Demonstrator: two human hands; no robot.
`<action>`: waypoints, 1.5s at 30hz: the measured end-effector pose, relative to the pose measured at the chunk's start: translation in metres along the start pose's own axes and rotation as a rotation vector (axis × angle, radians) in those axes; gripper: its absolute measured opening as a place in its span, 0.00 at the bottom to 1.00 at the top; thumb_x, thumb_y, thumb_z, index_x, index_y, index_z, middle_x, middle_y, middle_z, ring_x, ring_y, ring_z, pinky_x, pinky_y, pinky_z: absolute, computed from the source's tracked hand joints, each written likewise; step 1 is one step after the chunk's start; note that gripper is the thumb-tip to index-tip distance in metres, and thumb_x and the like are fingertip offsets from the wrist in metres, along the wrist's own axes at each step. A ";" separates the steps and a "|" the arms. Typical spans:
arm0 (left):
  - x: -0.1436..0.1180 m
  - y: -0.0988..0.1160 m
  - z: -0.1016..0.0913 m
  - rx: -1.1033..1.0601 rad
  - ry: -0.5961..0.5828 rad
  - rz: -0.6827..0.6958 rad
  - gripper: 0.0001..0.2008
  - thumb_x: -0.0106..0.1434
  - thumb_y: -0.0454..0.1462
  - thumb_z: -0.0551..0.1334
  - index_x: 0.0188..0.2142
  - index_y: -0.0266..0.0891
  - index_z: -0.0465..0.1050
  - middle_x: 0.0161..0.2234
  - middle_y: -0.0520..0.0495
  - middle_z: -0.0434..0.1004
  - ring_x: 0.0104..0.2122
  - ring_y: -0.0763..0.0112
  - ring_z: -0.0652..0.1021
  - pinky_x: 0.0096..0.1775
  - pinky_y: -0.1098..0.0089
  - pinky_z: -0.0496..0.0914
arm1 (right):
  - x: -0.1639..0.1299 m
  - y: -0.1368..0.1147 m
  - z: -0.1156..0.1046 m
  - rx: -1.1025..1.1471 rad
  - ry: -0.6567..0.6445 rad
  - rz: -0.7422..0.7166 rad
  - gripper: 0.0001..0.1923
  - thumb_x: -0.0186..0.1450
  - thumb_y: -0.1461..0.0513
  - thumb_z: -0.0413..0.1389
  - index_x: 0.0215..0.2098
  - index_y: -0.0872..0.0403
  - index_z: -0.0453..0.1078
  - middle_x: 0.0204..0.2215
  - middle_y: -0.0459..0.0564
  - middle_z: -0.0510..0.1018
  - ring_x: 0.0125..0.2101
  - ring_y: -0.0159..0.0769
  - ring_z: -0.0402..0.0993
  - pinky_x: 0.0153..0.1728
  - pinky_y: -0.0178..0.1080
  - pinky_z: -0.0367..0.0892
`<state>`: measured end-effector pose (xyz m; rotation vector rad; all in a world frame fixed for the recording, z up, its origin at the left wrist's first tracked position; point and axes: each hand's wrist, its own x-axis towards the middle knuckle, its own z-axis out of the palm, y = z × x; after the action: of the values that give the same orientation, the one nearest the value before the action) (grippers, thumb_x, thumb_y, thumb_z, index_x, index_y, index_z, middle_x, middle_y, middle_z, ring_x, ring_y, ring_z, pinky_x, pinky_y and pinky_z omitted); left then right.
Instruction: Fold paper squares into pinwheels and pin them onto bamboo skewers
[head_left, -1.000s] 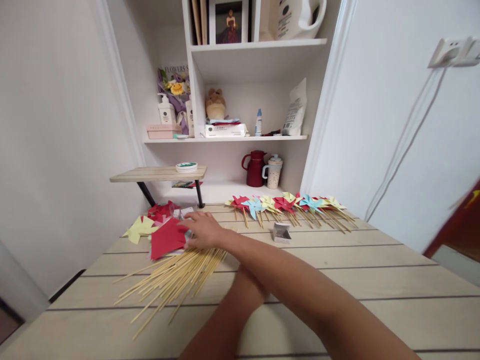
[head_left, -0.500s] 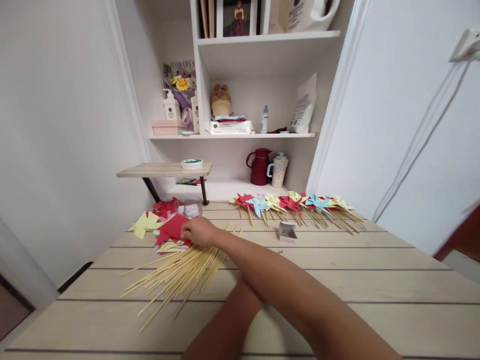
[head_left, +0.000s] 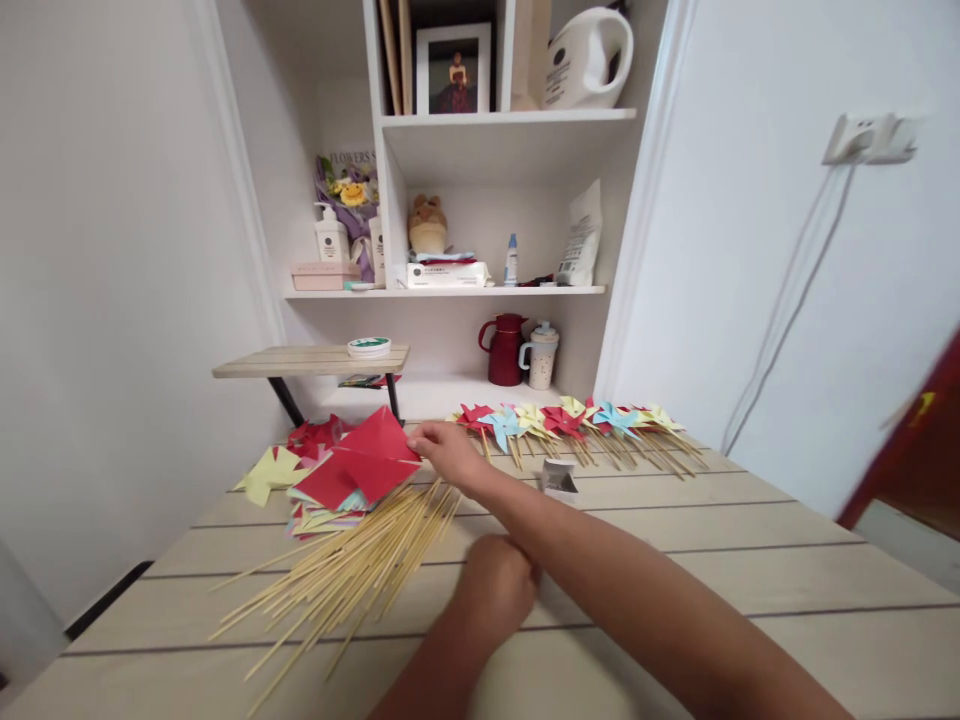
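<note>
A red paper square (head_left: 360, 462), folded along its diagonals, is lifted at one corner by the right hand (head_left: 448, 450), whose fingertips pinch its edge just above a stack of coloured paper (head_left: 322, 515) at about ten o'clock on the wooden table (head_left: 750, 580). The left hand (head_left: 495, 585), loosely curled and holding nothing, rests on the tabletop near the centre, beneath the crossing right forearm. A fan of bamboo sticks (head_left: 337, 580) lies just beside the stack, apparently within easy reach. A row of finished pinwheels (head_left: 570, 420) sits at twelve to one o'clock, a small box (head_left: 559, 480) in front of it.
</note>
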<state>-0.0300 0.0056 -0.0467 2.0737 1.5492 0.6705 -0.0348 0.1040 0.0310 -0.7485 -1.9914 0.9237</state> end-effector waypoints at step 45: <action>0.007 -0.017 -0.035 -1.654 0.233 -0.204 0.15 0.64 0.37 0.63 0.49 0.32 0.75 0.45 0.35 0.83 0.48 0.53 0.81 0.53 0.54 0.73 | -0.142 0.031 -0.073 0.516 0.074 0.266 0.40 0.54 0.54 0.69 0.61 0.48 0.60 0.41 0.52 0.78 0.37 0.40 0.77 0.34 0.40 0.72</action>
<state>-0.0626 0.0195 -0.0292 0.5792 0.6509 1.4250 0.1041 0.0383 -0.0222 -0.7412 -1.5096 1.4701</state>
